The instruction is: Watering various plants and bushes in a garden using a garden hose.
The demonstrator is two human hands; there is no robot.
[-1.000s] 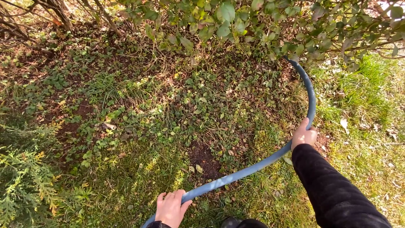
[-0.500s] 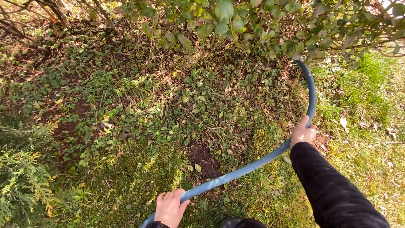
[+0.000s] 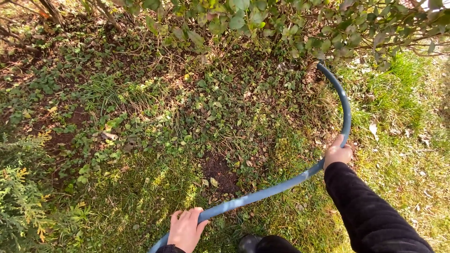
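Head view, looking down at a patch of garden ground: a blue hose (image 3: pixel 281 187) runs in a long curve from the bottom edge of the frame up to the right and round toward the shrub (image 3: pixel 290 23) at the top, where its far end slips under the leaves. The left hand (image 3: pixel 185 229) sits on the low end of the hose, fingers curled over the top of it and the thumb on the side nearer the shrub, closed around the tube. The right hand (image 3: pixel 337 153), coming out of a dark sleeve (image 3: pixel 365 211), grips the hose farther along its curve, at the bend where it turns up toward the shrub; the fingers wrap it fully and the thumb lies along the tube. Between the two hands the hose hangs just above the grass (image 3: pixel 154 187). Inside the curve of the hose lies a bare patch of dark soil (image 3: pixel 220 171) among low leafy weeds and fallen leaves. Well away from the hose, on the far left, stands a conifer bush (image 3: pixel 23 197). A dark shoe (image 3: pixel 248 243) shows just below the hose at the frame's bottom edge.
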